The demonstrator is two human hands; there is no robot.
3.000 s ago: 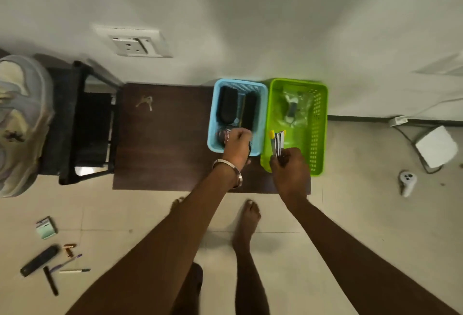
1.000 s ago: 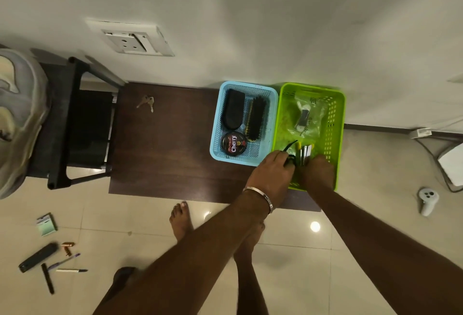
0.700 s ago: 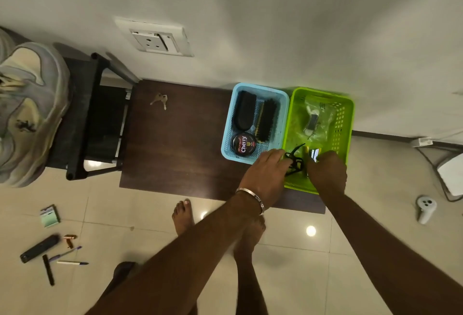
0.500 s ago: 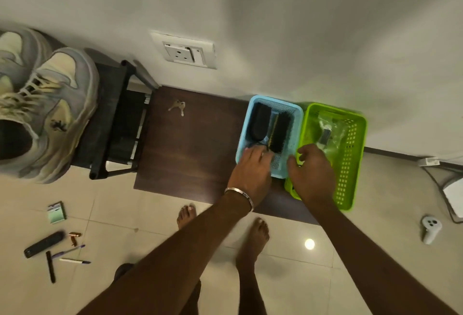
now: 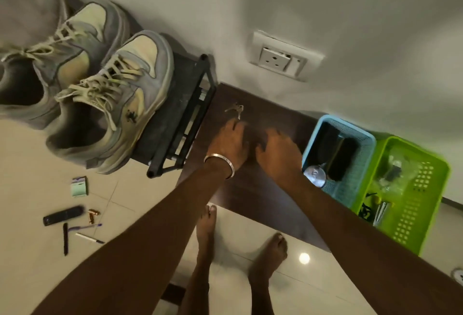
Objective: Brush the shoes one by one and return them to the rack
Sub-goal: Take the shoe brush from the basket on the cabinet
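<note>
Both hands are over the dark table (image 5: 253, 189), side by side and palm down. The left hand (image 5: 229, 143) has its fingers loosely extended and holds nothing; a bangle (image 5: 220, 164) circles its wrist. The right hand (image 5: 276, 155) also appears empty with fingers relaxed, though motion blur softens the detail. Just beyond the left fingertips lie keys (image 5: 235, 109).

Right of the right hand, a blue basket (image 5: 360, 134) holds a brush (image 5: 342, 161) and a polish tin (image 5: 315, 176). A green basket (image 5: 423, 214) sits touching it on the far side.

Left of the left hand stands a black rack (image 5: 180, 124), and on it a pair of grey and cream shoes (image 5: 112, 104), laces up, well clear of both hands.

Below and left of the left forearm, a remote (image 5: 62, 215), pens (image 5: 85, 228) and a small box (image 5: 79, 186) lie on the tiled floor (image 5: 32, 214).
</note>
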